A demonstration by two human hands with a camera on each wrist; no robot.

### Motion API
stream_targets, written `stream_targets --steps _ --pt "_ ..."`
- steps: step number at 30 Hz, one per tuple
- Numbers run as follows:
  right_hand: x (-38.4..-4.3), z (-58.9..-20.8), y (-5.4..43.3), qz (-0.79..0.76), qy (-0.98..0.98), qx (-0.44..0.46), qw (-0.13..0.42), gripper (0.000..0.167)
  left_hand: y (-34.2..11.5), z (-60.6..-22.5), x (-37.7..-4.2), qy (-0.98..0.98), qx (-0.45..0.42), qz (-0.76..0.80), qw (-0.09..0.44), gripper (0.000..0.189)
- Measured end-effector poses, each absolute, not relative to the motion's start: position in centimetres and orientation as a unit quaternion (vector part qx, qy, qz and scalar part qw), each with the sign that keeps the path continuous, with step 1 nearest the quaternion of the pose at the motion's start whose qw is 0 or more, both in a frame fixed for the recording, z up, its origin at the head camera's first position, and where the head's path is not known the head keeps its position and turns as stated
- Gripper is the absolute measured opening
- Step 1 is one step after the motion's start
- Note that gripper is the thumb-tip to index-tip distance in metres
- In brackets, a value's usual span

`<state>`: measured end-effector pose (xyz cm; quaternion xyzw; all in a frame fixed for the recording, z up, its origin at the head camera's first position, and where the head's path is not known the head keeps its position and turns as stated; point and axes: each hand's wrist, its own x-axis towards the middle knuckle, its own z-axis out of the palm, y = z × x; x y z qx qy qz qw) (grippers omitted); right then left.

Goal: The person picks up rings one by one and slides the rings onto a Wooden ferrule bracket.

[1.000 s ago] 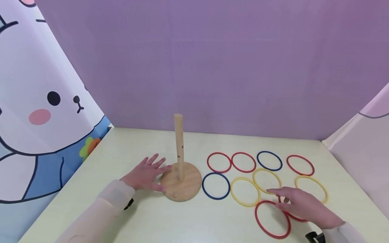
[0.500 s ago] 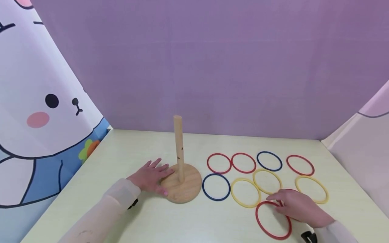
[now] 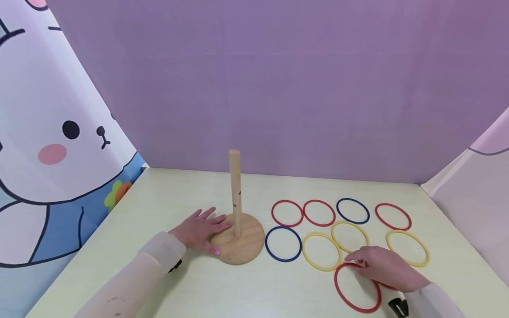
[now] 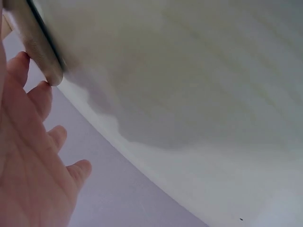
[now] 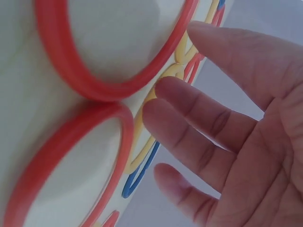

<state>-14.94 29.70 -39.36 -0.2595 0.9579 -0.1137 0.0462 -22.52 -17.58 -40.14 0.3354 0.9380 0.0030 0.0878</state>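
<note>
My left hand (image 3: 199,230) rests its spread fingers on the left part of the round base of a wooden peg stand (image 3: 238,254). In the left wrist view, fingertips touch the base's edge (image 4: 54,75). My right hand (image 3: 387,267) hovers low over two red rings at the front right. One red ring (image 3: 363,311) lies mostly in sight; the other red ring (image 3: 389,287) is largely hidden under the hand. In the right wrist view, the thumb and bent fingers (image 5: 175,123) stand apart close to a red ring's rim (image 5: 111,92), with no grip on it visible.
Behind lie more rings, flat on the table: a blue ring (image 3: 283,260) beside the base, a yellow ring (image 3: 324,269), a red ring (image 3: 287,226) and several others. A purple backdrop (image 3: 254,88) closes off the rear; a printed cloth (image 3: 51,110) hangs on the left.
My right hand has shifted a little to the left and lower, and its thumb and forefinger have drawn closer together. My left hand has slid slightly further onto the base.
</note>
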Motion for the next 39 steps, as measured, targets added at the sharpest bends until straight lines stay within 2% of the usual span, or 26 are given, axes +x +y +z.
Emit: stream_targets --steps 6,14,19,24,29,33,39 --pt "-15.4 -40.0 29.7 -0.1 0.945 -0.312 0.005 0.019 -17.8 -40.3 -22.7 0.936 0.344 0.007 0.08 0.088" --pt "-15.7 -40.1 29.5 -0.103 0.954 -0.277 0.051 0.021 -17.7 -40.2 -22.9 0.936 0.342 0.013 0.083 0.091" --pt "-15.9 -39.9 29.2 -0.139 0.956 -0.24 0.092 0.028 -17.4 -40.0 -23.0 0.938 0.337 0.002 0.084 0.092" --pt "-15.8 -40.2 29.1 -0.172 0.944 -0.251 0.125 0.03 -17.2 -40.2 -23.0 0.941 0.322 0.024 0.104 0.094" --pt "-15.6 -40.8 29.3 -0.242 0.917 -0.257 0.184 0.034 -17.0 -40.5 -22.7 0.939 0.318 0.041 0.123 0.096" --pt "-15.6 -41.1 29.5 -0.294 0.901 -0.235 0.217 0.032 -17.1 -40.5 -22.6 0.942 0.312 0.039 0.118 0.095" --pt "-16.1 -41.0 29.6 -0.349 0.875 -0.241 0.231 0.026 -17.2 -40.7 -22.9 0.942 0.313 0.038 0.115 0.095"
